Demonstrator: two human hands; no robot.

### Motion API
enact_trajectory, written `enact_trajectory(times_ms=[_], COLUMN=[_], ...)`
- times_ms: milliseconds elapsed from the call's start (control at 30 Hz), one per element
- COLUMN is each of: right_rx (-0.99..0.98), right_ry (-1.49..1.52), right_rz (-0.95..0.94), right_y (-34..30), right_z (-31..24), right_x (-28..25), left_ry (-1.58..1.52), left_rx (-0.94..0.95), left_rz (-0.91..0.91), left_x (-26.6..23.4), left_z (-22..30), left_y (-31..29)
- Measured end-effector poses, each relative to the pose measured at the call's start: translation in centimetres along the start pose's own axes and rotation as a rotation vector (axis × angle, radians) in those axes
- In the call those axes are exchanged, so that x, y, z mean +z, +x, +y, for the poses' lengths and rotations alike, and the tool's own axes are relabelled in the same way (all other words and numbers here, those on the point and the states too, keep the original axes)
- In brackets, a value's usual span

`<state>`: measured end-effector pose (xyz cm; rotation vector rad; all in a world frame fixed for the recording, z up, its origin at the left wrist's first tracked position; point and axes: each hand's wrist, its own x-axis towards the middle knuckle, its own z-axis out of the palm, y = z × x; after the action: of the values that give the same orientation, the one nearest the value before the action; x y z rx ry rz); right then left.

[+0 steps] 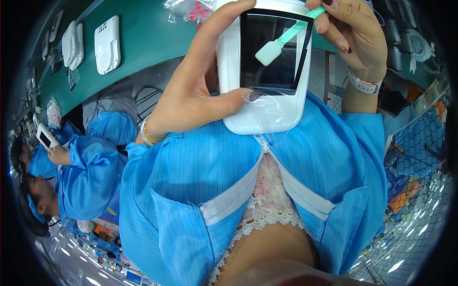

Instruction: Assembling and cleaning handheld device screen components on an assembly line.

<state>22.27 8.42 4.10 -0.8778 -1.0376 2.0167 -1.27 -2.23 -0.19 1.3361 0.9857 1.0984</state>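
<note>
My left hand (198, 88) grips a white handheld device (265, 119) by its left side, its thumb on the front below the dark screen (274, 78). A clear plastic film (272, 106) hangs loose over the casing's lower part, next to that thumb. Between the fingers of my right hand (360, 35) is a green-handled cleaning swab (293, 32). Its broad, pale, flat head lies over the screen's glass; whether it touches cannot be made out. The device is held up in front of my blue smock, screen facing me.
A green worktable (138, 35) carries several white devices (107, 45) at left and a clear bag with red pieces (193, 10) at the back. To my left sits a co-worker in blue (93, 167), a white device in hand. Wire mesh (415, 152) stands at right.
</note>
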Motion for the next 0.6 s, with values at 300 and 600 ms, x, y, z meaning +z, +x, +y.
enact_trajectory(times_ms=[300,600], right_rx=[0.026,0.056], right_ry=[0.036,0.041], right_rz=[-0.013,-0.008], right_y=[0.0,1.4], right_z=[-0.4,0.1], right_x=[0.4,0.1], left_ry=[-0.019,-0.04], left_rx=[-0.016,0.023], left_rz=[-0.006,-0.001], left_x=[0.1,0.4], left_z=[0.2,0.0], left_y=[0.3,0.5])
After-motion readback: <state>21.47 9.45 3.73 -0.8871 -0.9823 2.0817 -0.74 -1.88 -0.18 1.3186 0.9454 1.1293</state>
